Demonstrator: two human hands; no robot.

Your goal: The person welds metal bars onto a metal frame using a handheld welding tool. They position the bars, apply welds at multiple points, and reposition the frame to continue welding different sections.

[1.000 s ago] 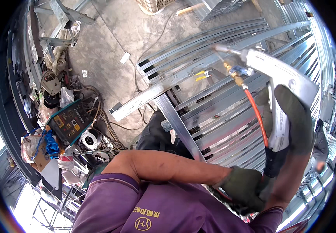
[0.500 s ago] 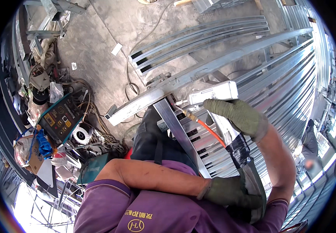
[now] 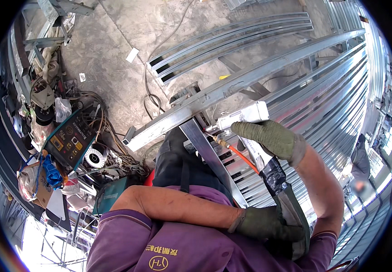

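A white welding gun (image 3: pixel 243 116) is in my right hand (image 3: pixel 275 141), the gloved fingers closed round its grip. Its narrow nozzle points left, close to the joint where a square metal tube (image 3: pixel 207 152) meets a long galvanised beam (image 3: pixel 232 84); whether they touch cannot be made out. A brass fitting and an orange hose (image 3: pixel 243 157) run below the gun. Black tape (image 3: pixel 275 177) wraps the lower handle, and a grey-green cable sleeve (image 3: pixel 291 206) trails from it toward my body. My left hand (image 3: pixel 268 223), also gloved, is closed on that sleeve near my chest.
Many parallel metal tubes (image 3: pixel 323 109) fill the right side. More rails (image 3: pixel 232 41) lie beyond the beam. On the left stand a dark control box (image 3: pixel 71 140), a wire spool (image 3: pixel 95 157) and tangled cables (image 3: pixel 119 152). Another person (image 3: pixel 360 163) is at the far right.
The welding gun and my right hand have shifted slightly left and down, and the view has turned a little. My left hand keeps its hold on the sleeve.
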